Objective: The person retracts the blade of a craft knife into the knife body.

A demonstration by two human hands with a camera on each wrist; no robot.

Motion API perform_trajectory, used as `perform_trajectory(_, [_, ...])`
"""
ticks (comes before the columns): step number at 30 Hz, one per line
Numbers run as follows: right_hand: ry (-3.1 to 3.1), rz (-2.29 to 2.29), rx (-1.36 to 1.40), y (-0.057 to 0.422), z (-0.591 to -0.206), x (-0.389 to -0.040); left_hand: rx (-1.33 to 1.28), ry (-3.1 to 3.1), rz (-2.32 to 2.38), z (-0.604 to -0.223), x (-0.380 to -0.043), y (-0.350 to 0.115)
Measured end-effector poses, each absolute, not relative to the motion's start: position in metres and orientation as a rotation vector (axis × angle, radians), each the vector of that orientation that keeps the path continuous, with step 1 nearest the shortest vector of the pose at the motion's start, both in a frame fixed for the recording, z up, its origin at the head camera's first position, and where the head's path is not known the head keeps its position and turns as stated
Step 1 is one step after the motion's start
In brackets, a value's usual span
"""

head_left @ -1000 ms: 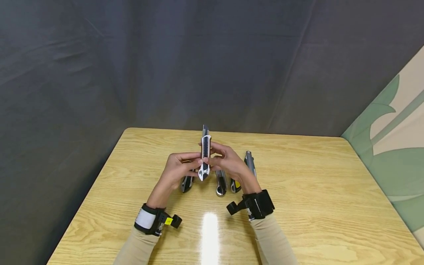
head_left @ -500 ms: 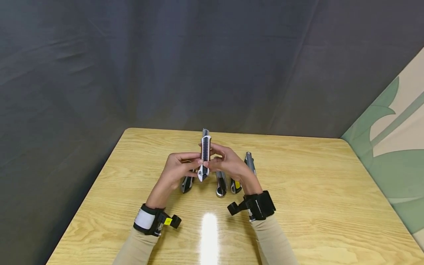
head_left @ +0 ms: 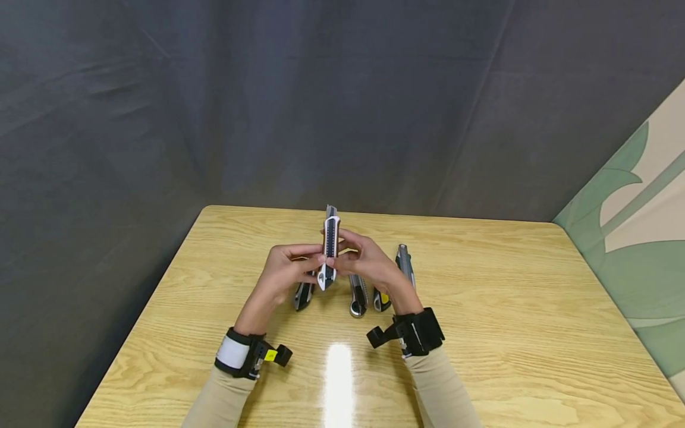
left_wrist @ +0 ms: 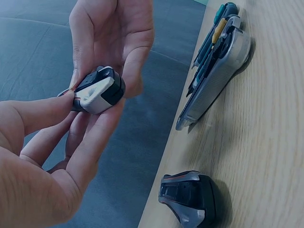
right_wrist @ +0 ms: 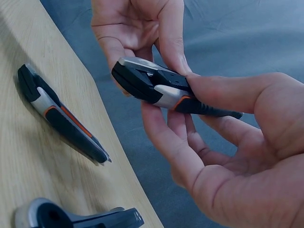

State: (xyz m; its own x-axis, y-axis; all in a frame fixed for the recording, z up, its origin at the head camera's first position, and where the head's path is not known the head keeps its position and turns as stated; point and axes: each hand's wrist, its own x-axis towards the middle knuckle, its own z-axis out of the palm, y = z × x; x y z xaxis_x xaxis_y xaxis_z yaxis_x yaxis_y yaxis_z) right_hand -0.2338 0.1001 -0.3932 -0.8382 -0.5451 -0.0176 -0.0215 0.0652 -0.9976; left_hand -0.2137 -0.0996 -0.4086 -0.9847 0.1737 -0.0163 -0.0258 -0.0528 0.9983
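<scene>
A black and silver utility knife [head_left: 331, 238] with orange trim is held up above the table, its long axis pointing away from me. My left hand [head_left: 285, 268] pinches it from the left side between thumb and fingers. From the right, my right hand [head_left: 370, 260] grips the same knife, its thumb on the upper face and fingers beneath. Both thumbs meet near the knife's rear end. In the right wrist view the knife's dark rear end [right_wrist: 135, 80] and orange line show plainly. Part of the body is hidden behind the fingers.
On the wooden table [head_left: 508, 309], a similar black and silver knife [head_left: 302, 296] lies at left. A ring-ended knife [head_left: 358, 297] is below the hands. Right of it are a yellow-marked knife [head_left: 382, 301] and a grey knife [head_left: 405, 261]. A dark curtain [head_left: 342, 107] hangs behind.
The held knife has tilted slightly, its far end dipping and then rising a little. Both hands keep their grip and stay nearly in place. The knives on the table have not moved.
</scene>
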Motion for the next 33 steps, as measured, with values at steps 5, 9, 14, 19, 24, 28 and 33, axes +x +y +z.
perform_trajectory(5, [1.933,-1.819,-0.547,0.101,-0.38,-0.228,0.184,2.059,2.185,-0.407,-0.213,-0.097])
perform_trajectory(9, [1.935,-1.82,-0.554,0.1,-0.38,-0.227,0.196,2.068,2.178,-0.408,-0.213,-0.097])
perform_trajectory(14, [1.975,-1.81,-0.581,0.099,-0.393,-0.231,0.174,2.085,2.175,-0.409,-0.213,-0.098])
perform_trajectory(19, [2.006,-1.794,-0.6,0.099,-0.401,-0.234,0.167,2.079,2.178,-0.41,-0.213,-0.098])
perform_trajectory(24, [2.001,-1.781,-0.61,0.1,-0.401,-0.235,0.176,2.055,2.182,-0.411,-0.213,-0.097])
perform_trajectory(28, [1.995,-1.77,-0.62,0.1,-0.4,-0.235,0.169,2.044,2.186,-0.412,-0.213,-0.098])
perform_trajectory(33, [2.012,-1.727,-0.587,0.097,-0.392,-0.231,0.15,2.053,2.176,-0.414,-0.213,-0.1])
